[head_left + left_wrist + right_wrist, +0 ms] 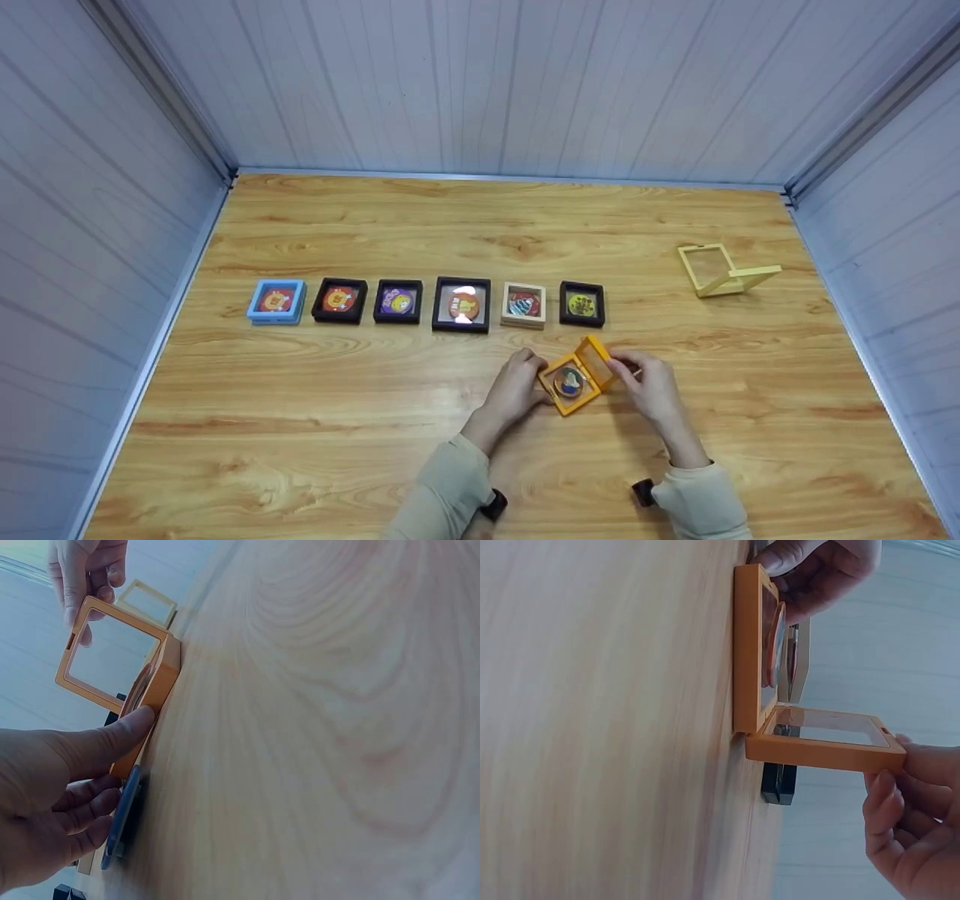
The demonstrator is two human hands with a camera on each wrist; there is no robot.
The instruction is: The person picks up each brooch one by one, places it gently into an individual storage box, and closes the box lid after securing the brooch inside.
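Observation:
A small orange display case (583, 403) stands hinged open on the wooden table. In its base lies a round badge (568, 382) with a dark and white picture. My left hand (514, 386) grips the left corner of the base, thumb on its near edge. My right hand (652, 382) pinches the outer edge of the raised clear lid (825, 750) between thumb and fingers. Below my left fingers, the left wrist view shows a thin, dark bluish disc (121, 817) tilted against the table; the head view hides it.
Beyond the hands runs a row of closed cases with badges: a blue one (277, 301) at the left, several black ones, such as the large one (436, 307), and a cream one (523, 323). A pale yellow case (718, 288) stands open at the right. Panels enclose the table (315, 465).

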